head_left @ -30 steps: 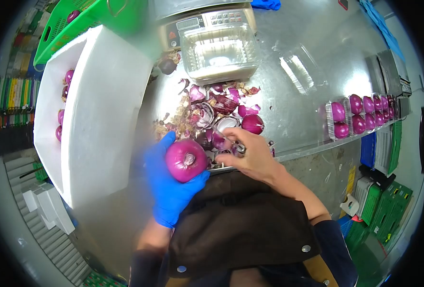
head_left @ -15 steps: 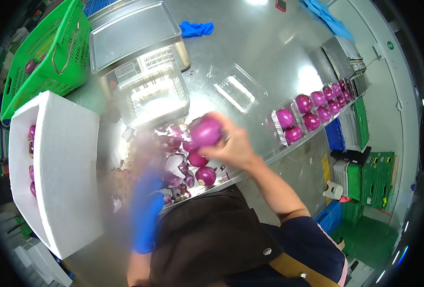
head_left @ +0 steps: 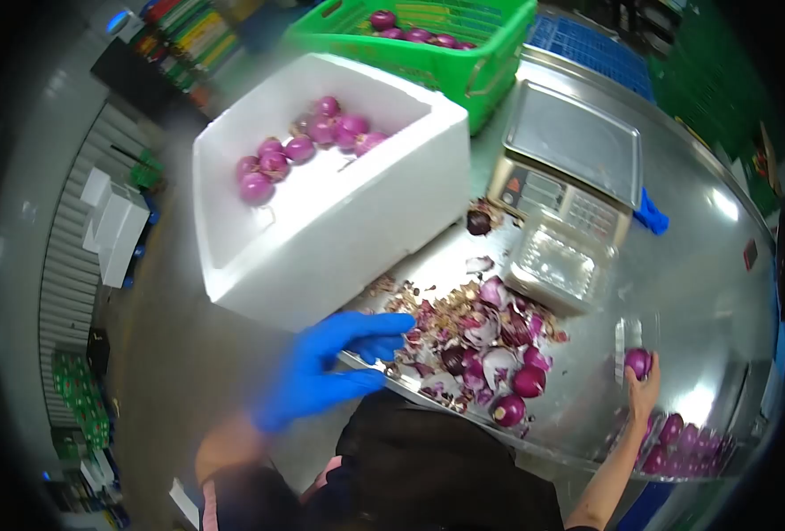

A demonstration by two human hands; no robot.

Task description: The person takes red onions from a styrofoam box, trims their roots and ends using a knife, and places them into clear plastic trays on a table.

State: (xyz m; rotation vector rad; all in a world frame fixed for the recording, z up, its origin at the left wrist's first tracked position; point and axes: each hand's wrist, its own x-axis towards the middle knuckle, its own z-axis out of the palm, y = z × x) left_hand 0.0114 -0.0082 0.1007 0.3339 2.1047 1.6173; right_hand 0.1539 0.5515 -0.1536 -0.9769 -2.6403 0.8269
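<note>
My left hand (head_left: pixel 330 367), in a blue glove, hovers by the table's front edge with its fingers apart and nothing between them. At the right, my bare right hand (head_left: pixel 645 385) is wrapped round a peeled red onion (head_left: pixel 638 362), over a clear plastic tray (head_left: pixel 627 341). Onion skins (head_left: pixel 481 332) lie heaped in front of me, with peeled onions (head_left: pixel 509 410) at the heap's near right side. Whether a knife is in my right hand cannot be made out.
A white foam box (head_left: pixel 348 221) with several onions stands at the left, a green basket (head_left: pixel 410 55) of onions behind it. A scale (head_left: pixel 574 146) has stacked clear trays (head_left: pixel 556 265) in front. Packed onions (head_left: pixel 684 447) line the right edge.
The onion moved from my left hand to my right hand, then right to the clear tray. My left hand has let go and opened. The view has swung left.
</note>
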